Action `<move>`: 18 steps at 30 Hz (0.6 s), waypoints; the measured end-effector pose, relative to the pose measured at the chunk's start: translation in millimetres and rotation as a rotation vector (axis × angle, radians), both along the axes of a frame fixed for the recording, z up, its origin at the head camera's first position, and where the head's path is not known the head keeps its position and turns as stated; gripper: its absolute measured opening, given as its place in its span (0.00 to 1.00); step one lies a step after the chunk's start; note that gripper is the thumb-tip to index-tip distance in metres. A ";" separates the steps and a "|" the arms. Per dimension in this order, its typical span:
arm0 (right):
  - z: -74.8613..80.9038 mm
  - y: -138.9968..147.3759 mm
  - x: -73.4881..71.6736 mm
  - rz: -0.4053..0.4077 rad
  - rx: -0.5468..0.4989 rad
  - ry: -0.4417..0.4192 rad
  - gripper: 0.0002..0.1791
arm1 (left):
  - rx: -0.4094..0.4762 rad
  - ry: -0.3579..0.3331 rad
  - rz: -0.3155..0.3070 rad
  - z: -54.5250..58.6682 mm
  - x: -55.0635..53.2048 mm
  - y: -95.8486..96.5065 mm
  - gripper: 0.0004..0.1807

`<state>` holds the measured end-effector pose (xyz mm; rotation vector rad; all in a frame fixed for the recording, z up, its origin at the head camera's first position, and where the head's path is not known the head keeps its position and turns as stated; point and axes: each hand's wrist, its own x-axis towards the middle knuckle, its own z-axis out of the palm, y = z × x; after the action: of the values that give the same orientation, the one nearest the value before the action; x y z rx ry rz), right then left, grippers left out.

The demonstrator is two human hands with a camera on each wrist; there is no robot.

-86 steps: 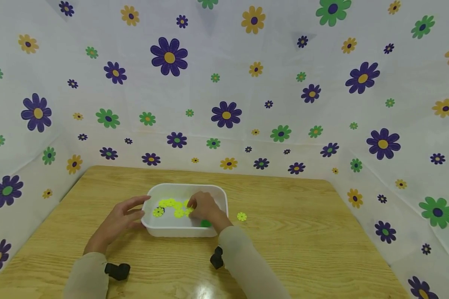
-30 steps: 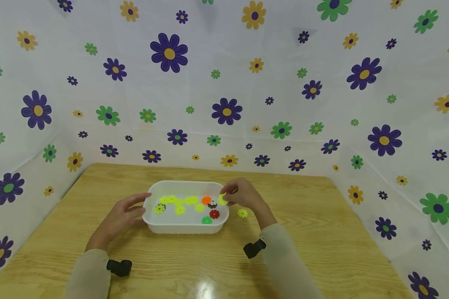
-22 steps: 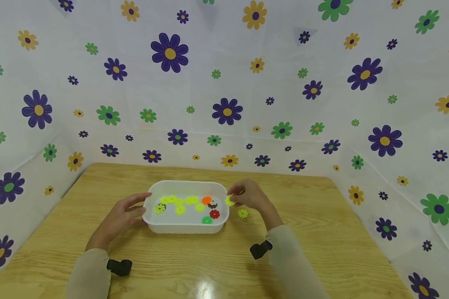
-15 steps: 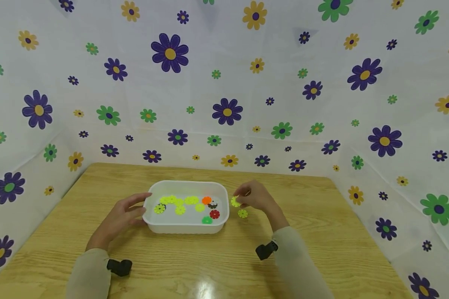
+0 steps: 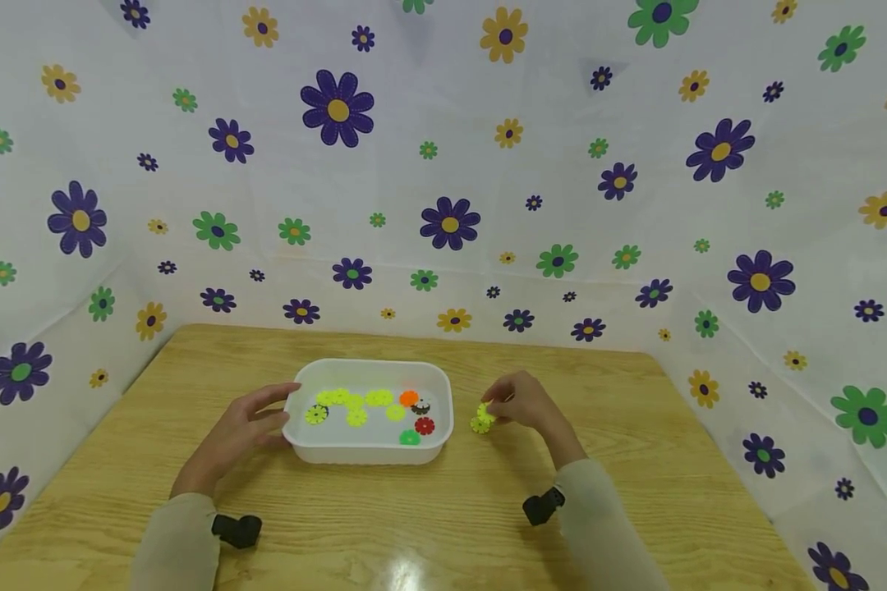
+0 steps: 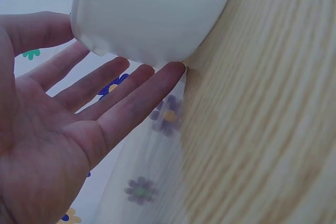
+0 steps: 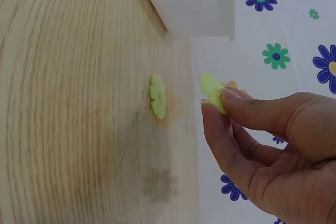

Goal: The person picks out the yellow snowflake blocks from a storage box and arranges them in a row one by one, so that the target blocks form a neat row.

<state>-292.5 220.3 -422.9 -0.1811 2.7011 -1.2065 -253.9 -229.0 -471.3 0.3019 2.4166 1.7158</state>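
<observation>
My right hand (image 5: 528,402) pinches a yellow snowflake disc (image 7: 211,85), a flat plastic piece with a notched rim, between thumb and fingertips. The wrist view has this disc raised above the table. A second yellow disc (image 7: 157,97) lies flat on the wood below it, overlapped by the held one in the head view. My left hand (image 5: 240,427) rests its outstretched fingers against the left end of the white plastic tub (image 5: 369,455). In the tub are several yellow discs (image 5: 356,417), plus an orange disc (image 5: 409,398), a red disc (image 5: 425,426) and a green disc (image 5: 410,437).
A dark brown disc and a white one (image 5: 421,405) lie close together at the tub's right end. The wooden table (image 5: 636,492) runs back to a white cloth (image 5: 384,164) printed with flowers, which also encloses both sides.
My right hand has lifted a yellow disc out of the tub, over its right rim, and brought it right and down towards the disc on the table. The left hand has stayed put.
</observation>
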 end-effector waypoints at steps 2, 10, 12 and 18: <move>-3.6 4.5 -0.1 -0.007 0.005 -0.009 0.07 | 0.002 -0.006 0.002 -0.4 0.1 0.2 0.32; -13.8 17.6 0.6 -0.034 0.017 -0.028 0.07 | 0.006 -0.003 -0.001 -0.1 0.4 0.5 0.32; -15.8 19.6 0.6 -0.043 0.030 -0.033 0.07 | 0.008 -0.006 0.003 -0.8 0.1 0.3 0.31; -22.1 23.3 0.2 -0.072 0.060 -0.041 0.07 | 0.004 -0.013 0.015 -2.0 -0.2 -0.3 0.31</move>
<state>-292.3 243.6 -445.0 -0.0505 2.7263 -1.1329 -254.0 -229.3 -473.3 0.2730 2.4129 1.7233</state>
